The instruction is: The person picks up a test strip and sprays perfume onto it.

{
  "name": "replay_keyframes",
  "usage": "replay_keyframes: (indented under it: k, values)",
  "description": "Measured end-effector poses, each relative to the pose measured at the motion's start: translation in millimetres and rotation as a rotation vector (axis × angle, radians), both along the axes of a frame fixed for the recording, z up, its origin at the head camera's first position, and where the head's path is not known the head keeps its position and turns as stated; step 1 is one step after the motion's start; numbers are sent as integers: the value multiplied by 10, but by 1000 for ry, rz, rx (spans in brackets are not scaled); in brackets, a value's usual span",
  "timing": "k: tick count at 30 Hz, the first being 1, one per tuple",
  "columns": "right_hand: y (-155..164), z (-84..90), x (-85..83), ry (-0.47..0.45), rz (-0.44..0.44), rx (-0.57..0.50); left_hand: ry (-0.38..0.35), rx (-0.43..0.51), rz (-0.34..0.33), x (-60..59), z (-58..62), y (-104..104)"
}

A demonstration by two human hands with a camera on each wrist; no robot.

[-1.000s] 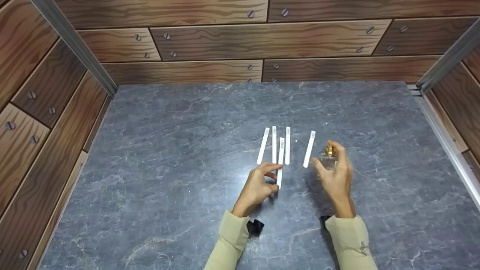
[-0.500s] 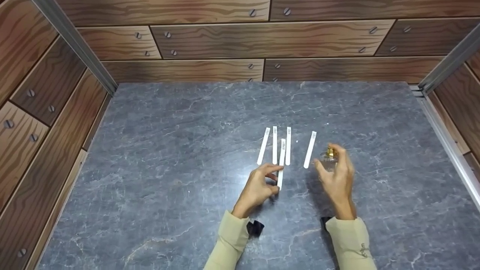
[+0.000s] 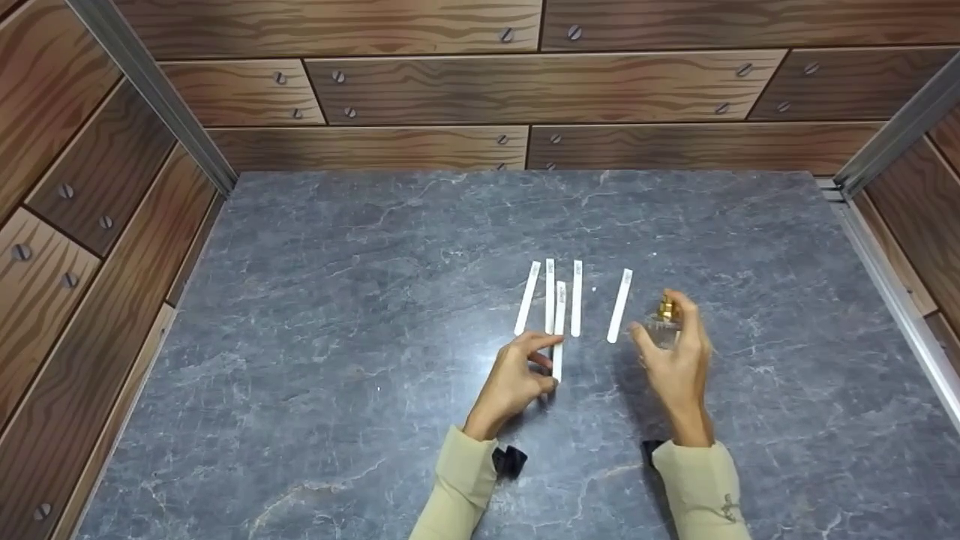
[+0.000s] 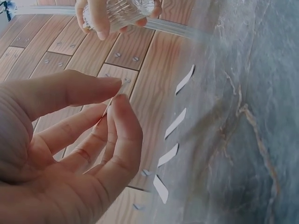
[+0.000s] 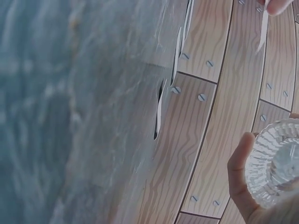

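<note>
A white paper strip [image 3: 558,330] held lifted beside an upright ribbed glass bottle [image 3: 664,324].

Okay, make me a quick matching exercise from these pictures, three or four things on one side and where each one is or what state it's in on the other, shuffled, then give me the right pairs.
Things:
1. glass bottle
2. paper strip held off the table
3. lone paper strip
4. marble tabletop

Places or states:
A. pinched by the left hand
B. lying flat between the cluster of strips and the bottle
C. gripped in the right hand, gold top up
D. grey, under everything

Pairs: 1-C, 2-A, 3-B, 4-D
</note>
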State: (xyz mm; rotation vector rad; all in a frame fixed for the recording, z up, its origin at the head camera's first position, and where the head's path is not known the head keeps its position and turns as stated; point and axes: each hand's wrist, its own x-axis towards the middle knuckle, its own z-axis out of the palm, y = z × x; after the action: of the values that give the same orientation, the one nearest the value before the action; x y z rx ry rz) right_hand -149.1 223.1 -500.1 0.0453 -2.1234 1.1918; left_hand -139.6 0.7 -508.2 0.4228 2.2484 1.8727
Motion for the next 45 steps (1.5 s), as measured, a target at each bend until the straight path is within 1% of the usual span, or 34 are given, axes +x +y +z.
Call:
replay_keyframes:
  k: [2, 9, 13, 14, 17, 20, 26, 29, 32, 35, 38, 40, 42, 45]
  values:
    - [1, 0, 12, 0, 3, -4, -17, 9, 14, 2, -17, -21]
    - [-2, 22, 23, 17, -2, -28, -55, 54, 124, -58, -63, -94]
    - [-19, 47, 24, 10, 9, -25, -73, 47, 180, -141, -82, -188]
    - [-25, 57, 20, 11, 14, -25, -65, 41, 195, -172, -86, -218]
    - [-19, 99, 5, 16, 8, -25, -40, 11, 223, -281, -88, -295]
    - [1, 143, -4, 17, 0, -31, -26, -22, 236, -377, -90, -353]
    - [36, 186, 6, 16, -2, -45, -59, -76, 262, -512, -90, -423]
    - [55, 170, 22, 10, -3, -38, -43, -108, 301, -569, -92, -446]
    - [75, 141, 34, 2, 9, -28, 1, -143, 360, -614, -100, -462]
    - [88, 112, 51, -2, 41, -15, 22, -208, 398, -637, -118, -476]
    - [105, 89, 87, -32, 89, -25, 30, -275, 398, -654, -139, -480]
    - [126, 77, 109, -68, 122, -38, 42, -310, 394, -663, -146, -476]
    - [150, 73, 126, -117, 147, -45, 62, -334, 390, -675, -147, -467]
    - [188, 68, 144, -178, 167, -27, 87, -355, 383, -693, -142, -452]
